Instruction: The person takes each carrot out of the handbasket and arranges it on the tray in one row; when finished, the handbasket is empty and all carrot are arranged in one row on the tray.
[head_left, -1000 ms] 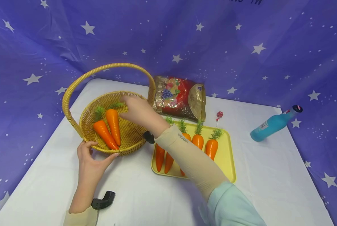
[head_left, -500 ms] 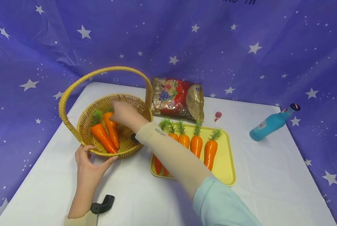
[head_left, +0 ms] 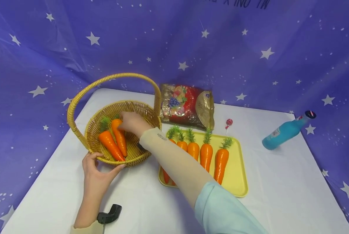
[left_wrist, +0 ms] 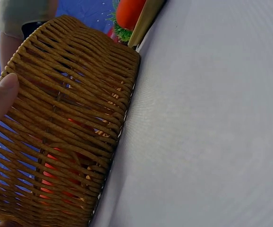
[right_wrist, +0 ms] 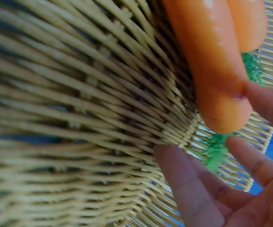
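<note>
A wicker basket (head_left: 139, 105) with a tall arched handle stands on the table's left side. In it lie two orange carrots, a left one (head_left: 111, 145) and a right one (head_left: 120, 138), both with green tops pointing away from me. My left hand (head_left: 95, 178) holds the basket's near rim, fingers hooked at the edge; its thumb (left_wrist: 6, 87) lies against the outer weave in the left wrist view. My right hand (head_left: 133, 123) reaches inside. In the right wrist view its thumb touches the thick end of the right carrot (right_wrist: 217, 71), other fingers spread near the leaves and weave.
A yellow tray (head_left: 235, 162) holding several carrots lies to the right, partly hidden by my right forearm. Behind it are a red and gold bag (head_left: 187, 105) and a small lollipop (head_left: 229, 122). A blue bottle (head_left: 285, 131) stands at the far right.
My right hand has come down from above the leaves to the thick end of the right carrot. My left hand stays at the rim, and the view has shifted slightly.
</note>
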Demonstrator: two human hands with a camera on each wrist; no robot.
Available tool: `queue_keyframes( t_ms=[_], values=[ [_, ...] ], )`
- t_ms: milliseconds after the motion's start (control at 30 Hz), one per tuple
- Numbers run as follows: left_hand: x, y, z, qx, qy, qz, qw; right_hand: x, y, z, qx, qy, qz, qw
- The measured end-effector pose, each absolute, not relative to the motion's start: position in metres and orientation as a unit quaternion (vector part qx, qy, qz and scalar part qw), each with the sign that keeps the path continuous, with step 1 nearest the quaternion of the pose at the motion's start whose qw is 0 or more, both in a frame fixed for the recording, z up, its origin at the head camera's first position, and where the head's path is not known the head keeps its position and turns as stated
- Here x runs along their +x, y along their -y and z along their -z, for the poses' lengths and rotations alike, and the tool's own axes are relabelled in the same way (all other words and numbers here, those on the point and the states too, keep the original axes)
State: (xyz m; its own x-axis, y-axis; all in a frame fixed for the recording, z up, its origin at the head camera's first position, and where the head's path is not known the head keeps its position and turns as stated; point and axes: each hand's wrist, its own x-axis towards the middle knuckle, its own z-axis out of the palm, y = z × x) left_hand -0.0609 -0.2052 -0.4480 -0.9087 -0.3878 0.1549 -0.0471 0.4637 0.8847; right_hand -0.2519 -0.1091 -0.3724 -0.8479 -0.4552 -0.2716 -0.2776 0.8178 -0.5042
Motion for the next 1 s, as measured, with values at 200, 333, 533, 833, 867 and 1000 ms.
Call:
queue_keyframes(
  t_ms=[200, 333, 533, 833, 867, 1000],
  values=[
    [-0.06, 0.204, 0.449, 0.131, 0.84, 0.497, 0.173, -0.248, 0.108, 0.382, -0.201, -0.92, 0.266, 0.204],
    [-0.06, 0.204, 0.449, 0.131, 0.839, 0.498, 0.176, -0.245, 0.112, 0.384, -0.195, -0.917, 0.279, 0.208],
    [-0.06, 0.203, 0.449, 0.127, 0.837, 0.501, 0.183, -0.241, 0.115, 0.386, -0.178, -0.92, 0.278, 0.212],
    [-0.06, 0.203, 0.448, 0.132, 0.834, 0.507, 0.174, -0.245, 0.115, 0.388, -0.167, -0.915, 0.296, 0.217],
    [-0.06, 0.203, 0.448, 0.131, 0.834, 0.506, 0.175, -0.246, 0.114, 0.387, -0.169, -0.914, 0.3, 0.213],
    [-0.06, 0.203, 0.448, 0.128, 0.836, 0.503, 0.18, -0.249, 0.112, 0.379, -0.181, -0.91, 0.316, 0.198]
  ],
)
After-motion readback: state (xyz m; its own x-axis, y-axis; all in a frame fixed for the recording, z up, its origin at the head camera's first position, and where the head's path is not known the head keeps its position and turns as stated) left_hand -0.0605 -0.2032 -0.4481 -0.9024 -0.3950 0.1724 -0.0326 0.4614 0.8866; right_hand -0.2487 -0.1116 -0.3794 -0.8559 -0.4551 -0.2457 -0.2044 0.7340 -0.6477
